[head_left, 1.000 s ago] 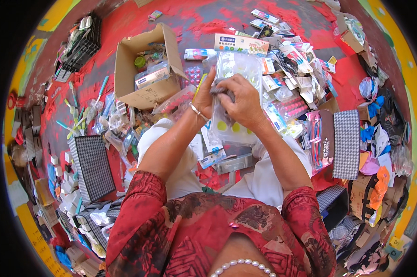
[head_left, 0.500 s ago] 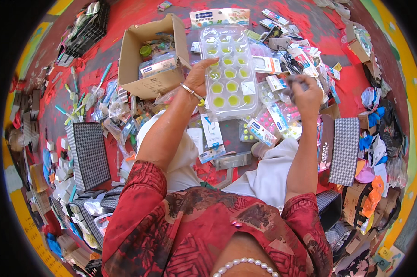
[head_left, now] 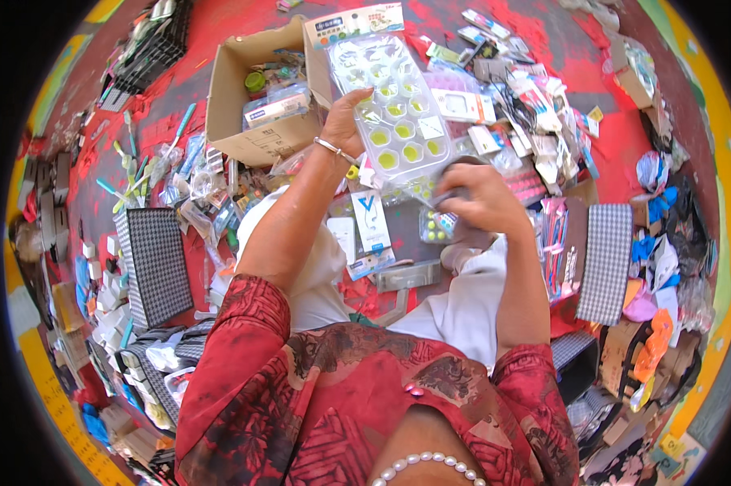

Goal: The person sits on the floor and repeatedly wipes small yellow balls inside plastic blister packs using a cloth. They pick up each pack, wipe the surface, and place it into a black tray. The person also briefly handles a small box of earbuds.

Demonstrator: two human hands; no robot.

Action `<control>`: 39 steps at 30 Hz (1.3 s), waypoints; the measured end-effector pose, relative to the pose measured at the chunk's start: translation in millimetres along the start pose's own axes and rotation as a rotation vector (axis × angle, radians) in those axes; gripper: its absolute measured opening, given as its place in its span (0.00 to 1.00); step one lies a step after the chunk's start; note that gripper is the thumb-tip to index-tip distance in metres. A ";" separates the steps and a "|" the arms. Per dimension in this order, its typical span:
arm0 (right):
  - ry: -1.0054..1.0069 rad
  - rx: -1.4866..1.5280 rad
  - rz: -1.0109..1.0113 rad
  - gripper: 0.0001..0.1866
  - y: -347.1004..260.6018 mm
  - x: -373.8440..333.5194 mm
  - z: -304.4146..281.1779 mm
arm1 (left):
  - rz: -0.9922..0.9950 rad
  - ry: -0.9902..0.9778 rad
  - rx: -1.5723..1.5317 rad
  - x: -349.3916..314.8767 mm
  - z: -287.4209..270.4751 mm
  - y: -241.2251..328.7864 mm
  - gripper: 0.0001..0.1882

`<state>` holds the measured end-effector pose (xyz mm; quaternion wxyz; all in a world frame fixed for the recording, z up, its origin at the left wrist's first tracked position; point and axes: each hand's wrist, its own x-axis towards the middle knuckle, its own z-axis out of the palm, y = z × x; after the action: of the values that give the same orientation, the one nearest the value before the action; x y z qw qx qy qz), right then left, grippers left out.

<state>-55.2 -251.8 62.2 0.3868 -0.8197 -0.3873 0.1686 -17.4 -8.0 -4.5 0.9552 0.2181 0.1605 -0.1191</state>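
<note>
A clear plastic ice cube tray (head_left: 414, 134) with green-bottomed cells, in a clear bag with a printed card header (head_left: 357, 23), is held up in front of me. My left hand (head_left: 343, 128) grips its left edge, thumb across the front. The tray tilts, its top leaning left. At its lower right corner, my right hand (head_left: 488, 198) is closed on a dark grey, cloth-like wad (head_left: 453, 180), blurred by motion. The wad is at or against the tray's edge; I cannot tell whether it touches. A small pack with green dots (head_left: 436, 227) lies just below that hand.
An open cardboard box (head_left: 256, 150) with packaged goods stands left of the tray. Boxed and bagged items (head_left: 535, 121) are heaped to the right. Two checked fabric panels (head_left: 156, 267) flank my legs. A black crate (head_left: 151, 49) sits at the far left on the red-and-grey ground.
My right hand has come in left and down with the dark wad, to the tray's lower right corner. The tray has tipped and shifted left in my left hand.
</note>
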 end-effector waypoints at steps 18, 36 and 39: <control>1.053 -0.281 0.488 0.08 32.0 14.0 -25.1 | 0.159 0.061 -0.247 3.6 -1.3 11.3 0.25; 0.929 -0.232 -0.032 0.05 -2.1 28.7 -14.0 | -0.199 -0.298 0.213 -17.0 15.3 -37.2 0.22; 0.742 -0.405 0.025 0.05 6.6 38.2 -1.4 | -0.222 -0.190 0.495 -17.8 -4.0 -48.1 0.20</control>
<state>-26.5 -225.9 59.0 0.3292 -0.8889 -0.2372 -0.2129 -49.1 -45.5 -19.7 0.8648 0.4137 0.0592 -0.2784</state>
